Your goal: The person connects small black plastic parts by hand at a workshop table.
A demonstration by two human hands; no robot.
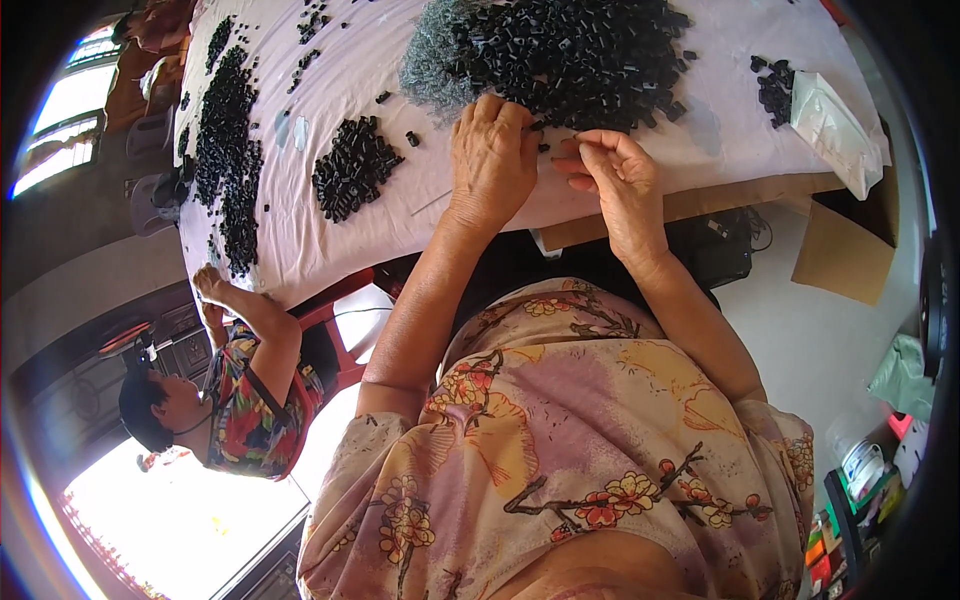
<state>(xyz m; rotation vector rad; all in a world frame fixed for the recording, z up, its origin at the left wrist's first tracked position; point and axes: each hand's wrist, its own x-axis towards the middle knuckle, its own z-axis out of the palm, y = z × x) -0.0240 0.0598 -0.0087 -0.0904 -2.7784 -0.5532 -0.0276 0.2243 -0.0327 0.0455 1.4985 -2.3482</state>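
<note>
My left hand [495, 155] is closed, fingers curled down at the near edge of a big heap of small black plastic pieces [590, 60]. What its fingertips hold is hidden. Beside it, my right hand [620, 180] has thumb and forefinger brought together in a pinch; whatever is between them is too small to make out. A loose black piece [544, 148] lies between the two hands. Silvery-grey thin wire-like bits [430, 70] are heaped against the left side of the black heap. A thin straight rod [431, 204] shows on the cloth beside my left wrist.
A smaller black pile [355, 168] and a long strewn one [228, 150] lie to the left on the pale tablecloth [300, 225]. At the right are a white plastic bag [838, 130] and a cardboard box [845, 250]. Another person [250, 390] sits at the left edge.
</note>
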